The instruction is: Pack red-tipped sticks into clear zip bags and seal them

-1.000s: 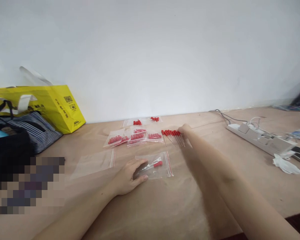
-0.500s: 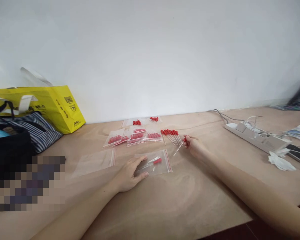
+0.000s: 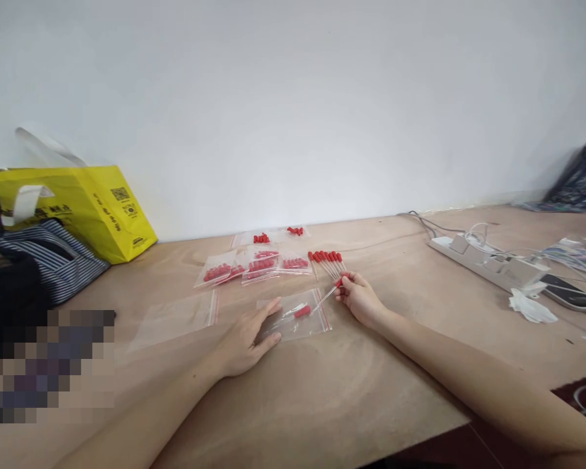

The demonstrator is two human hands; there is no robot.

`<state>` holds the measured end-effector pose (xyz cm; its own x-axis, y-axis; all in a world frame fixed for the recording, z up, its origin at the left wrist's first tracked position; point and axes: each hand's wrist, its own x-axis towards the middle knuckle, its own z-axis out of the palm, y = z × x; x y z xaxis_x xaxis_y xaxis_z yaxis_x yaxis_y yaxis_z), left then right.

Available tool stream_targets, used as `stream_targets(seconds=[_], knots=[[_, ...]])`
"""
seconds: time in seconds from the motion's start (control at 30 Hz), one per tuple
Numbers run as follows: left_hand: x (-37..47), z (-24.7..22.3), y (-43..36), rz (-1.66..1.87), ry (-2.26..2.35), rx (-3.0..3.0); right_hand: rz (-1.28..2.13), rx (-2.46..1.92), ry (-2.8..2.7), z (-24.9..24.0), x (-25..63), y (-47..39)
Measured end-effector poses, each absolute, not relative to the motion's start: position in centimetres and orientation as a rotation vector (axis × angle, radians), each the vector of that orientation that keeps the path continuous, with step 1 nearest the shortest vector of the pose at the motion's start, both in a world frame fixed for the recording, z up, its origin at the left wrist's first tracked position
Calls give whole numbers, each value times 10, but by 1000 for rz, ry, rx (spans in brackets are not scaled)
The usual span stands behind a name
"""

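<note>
My left hand (image 3: pixel 251 337) lies on the left end of a clear zip bag (image 3: pixel 293 331), its thumb and fingers spread apart. Inside that bag is one dropper with a red rubber bulb (image 3: pixel 302 312) and a clear tube. My right hand (image 3: pixel 360 298) pinches another dropper (image 3: pixel 329 293) by its red bulb. The tube points down and left, and its tip is over the bag near the zip end; whether it is inside cannot be made out. Behind my right hand, several more droppers (image 3: pixel 328 258) lie side by side, red bulbs away from me.
Filled zip bags (image 3: pixel 261 266) with red bulbs lie behind, and loose red bulbs (image 3: pixel 261 239) lie near the wall. A flat zip bag (image 3: pixel 176 317) is at left. Yellow (image 3: pixel 92 208) and striped bags stand farther left. A power strip (image 3: pixel 488 264), cables, tissue (image 3: pixel 532 306) and phone (image 3: pixel 573 292) are right.
My right hand has moved left and towards me with the dropper, bringing its tip from beside the row of droppers to the zip bag. My left hand stays on the bag.
</note>
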<state>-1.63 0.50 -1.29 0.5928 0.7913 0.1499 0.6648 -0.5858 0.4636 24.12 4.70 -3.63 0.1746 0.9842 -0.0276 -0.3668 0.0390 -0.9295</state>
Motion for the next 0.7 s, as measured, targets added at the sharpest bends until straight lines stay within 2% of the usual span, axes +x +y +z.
stream_targets(seconds=[0.27, 0.47, 0.7], knots=[[-18, -16, 6, 481, 1192, 2468, 956, -1106, -794, -31, 267, 56], [-17, -15, 6, 478, 1192, 2476, 1038, -1095, -826, -40, 255, 56], [-16, -14, 5, 477, 1198, 2468, 1286, -1014, -837, -37, 243, 40]])
